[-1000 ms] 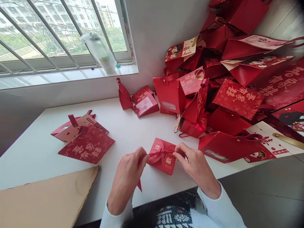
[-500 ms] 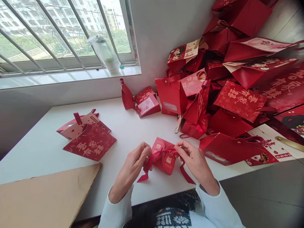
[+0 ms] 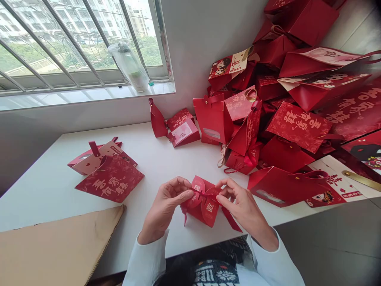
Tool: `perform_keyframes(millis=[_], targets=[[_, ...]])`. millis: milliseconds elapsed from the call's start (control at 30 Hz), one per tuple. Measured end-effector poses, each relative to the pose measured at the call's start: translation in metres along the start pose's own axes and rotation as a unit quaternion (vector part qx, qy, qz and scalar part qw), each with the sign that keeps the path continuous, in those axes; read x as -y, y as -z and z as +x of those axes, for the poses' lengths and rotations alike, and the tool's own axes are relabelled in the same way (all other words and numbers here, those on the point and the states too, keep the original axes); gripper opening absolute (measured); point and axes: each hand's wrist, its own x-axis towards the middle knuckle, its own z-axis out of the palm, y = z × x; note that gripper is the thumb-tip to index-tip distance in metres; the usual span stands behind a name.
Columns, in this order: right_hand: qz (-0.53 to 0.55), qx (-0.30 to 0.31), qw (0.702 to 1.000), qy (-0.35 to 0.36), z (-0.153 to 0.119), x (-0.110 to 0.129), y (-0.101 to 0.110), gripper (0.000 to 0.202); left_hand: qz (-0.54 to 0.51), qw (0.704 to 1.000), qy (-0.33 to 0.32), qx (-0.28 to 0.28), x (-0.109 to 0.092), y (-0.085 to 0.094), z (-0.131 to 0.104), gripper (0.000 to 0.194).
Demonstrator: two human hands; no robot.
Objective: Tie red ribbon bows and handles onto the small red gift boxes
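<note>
A small red gift box (image 3: 209,215) with overlapping rounded flaps and pale lettering rests on the white table in front of me. A dark red ribbon (image 3: 203,194) crosses its top, threaded through the flaps. At the box's left side, my left hand (image 3: 172,197) pinches the ribbon between thumb and fingers. My right hand (image 3: 233,197) grips it at the right side, thumb against fingertips. One ribbon tail hangs below each hand. Partly covered by my fingers, the ribbon's ends are hard to make out.
A pile of red gift bags (image 3: 297,123) fills the right side of the white table (image 3: 166,163). Several bags (image 3: 114,180) lie at the left, two boxes (image 3: 182,133) by the wall. A brown cardboard sheet (image 3: 59,246) covers the near left. A wrapped bottle (image 3: 135,73) stands on the windowsill.
The loose bow over the box is gone; the ribbon now runs as a narrow, taut band between my hands. My left hand has turned, and the box has tilted slightly.
</note>
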Motion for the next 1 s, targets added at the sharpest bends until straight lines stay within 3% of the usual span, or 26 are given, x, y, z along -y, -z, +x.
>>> perform_keyframes(millis=[267, 500, 633, 767, 1000], targets=[[-0.046, -0.057, 0.997, 0.017, -0.001, 0.004, -0.001, 0.017, 0.064, 0.998, -0.002, -0.016, 0.000, 0.016, -0.001, 0.032], [-0.022, -0.070, 0.996, 0.050, -0.002, 0.009, -0.006, 0.019, 0.055, 0.998, -0.034, -0.028, -0.010, 0.014, -0.002, 0.025], [-0.014, -0.027, 0.998, 0.051, -0.005, 0.019, -0.010, 0.018, 0.072, 0.995, -0.063, -0.024, -0.018, 0.011, 0.005, 0.022], [-0.009, -0.013, 0.998, 0.059, -0.005, 0.025, -0.010, 0.018, 0.158, 0.983, -0.095, 0.013, -0.024, 0.011, 0.005, 0.018], [-0.043, -0.016, 0.998, 0.049, 0.017, 0.008, -0.004, 0.020, 0.203, 0.978, -0.054, 0.016, -0.012, 0.022, -0.008, 0.020]])
